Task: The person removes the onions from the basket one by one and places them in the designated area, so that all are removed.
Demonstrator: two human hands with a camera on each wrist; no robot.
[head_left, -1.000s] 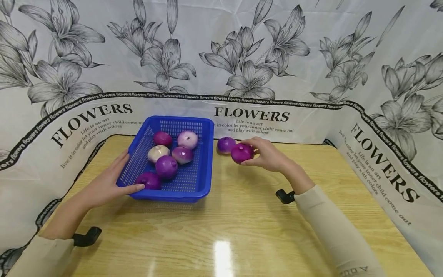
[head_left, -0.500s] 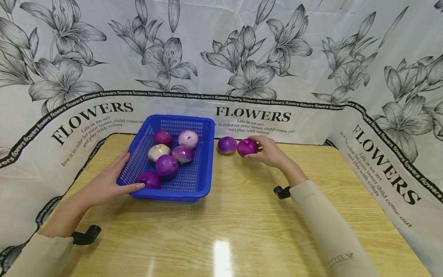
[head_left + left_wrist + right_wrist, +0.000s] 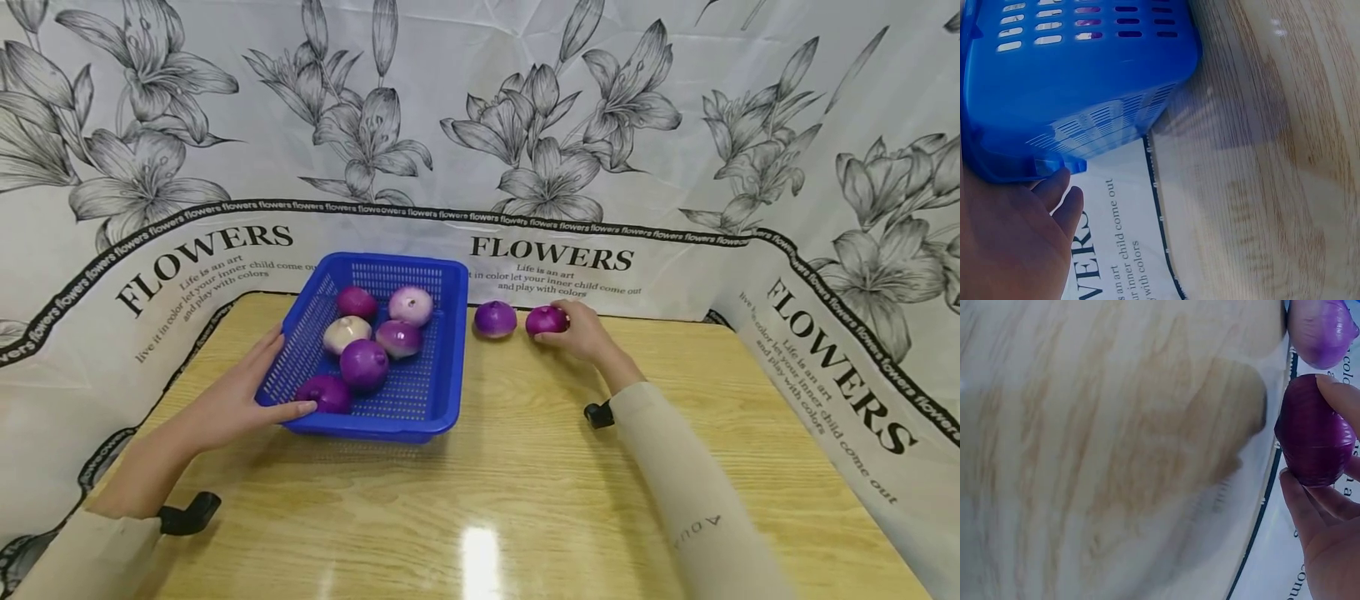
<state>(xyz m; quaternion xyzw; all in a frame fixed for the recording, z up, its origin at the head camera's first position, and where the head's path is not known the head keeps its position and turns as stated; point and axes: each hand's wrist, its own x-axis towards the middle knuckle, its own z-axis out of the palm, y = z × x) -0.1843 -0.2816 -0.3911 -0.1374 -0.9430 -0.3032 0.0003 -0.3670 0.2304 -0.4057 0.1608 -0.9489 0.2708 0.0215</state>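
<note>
My right hand (image 3: 587,335) holds a deep purple onion (image 3: 546,322) between thumb and fingers at the back of the table. In the right wrist view the thumb lies on one side of this onion (image 3: 1316,431) and fingertips on the other. Left of it, a gap away, a violet onion (image 3: 495,320) with a pale base sits on the table. My left hand (image 3: 228,396) grips the front left corner of a blue plastic basket (image 3: 450,367), thumb over the rim. The left wrist view has its fingertips (image 3: 1067,200) up against the basket's rim, outside.
Several onions, mostly purple, with one whitish onion (image 3: 347,335), lie inside the basket. A white curtain (image 3: 420,175) printed with flowers and lettering borders the wooden table (image 3: 525,500) at the back and sides.
My right hand has carried the deep purple onion rightward, from overlapping the violet onion to a gap beside it. The left hand stays on the basket.
</note>
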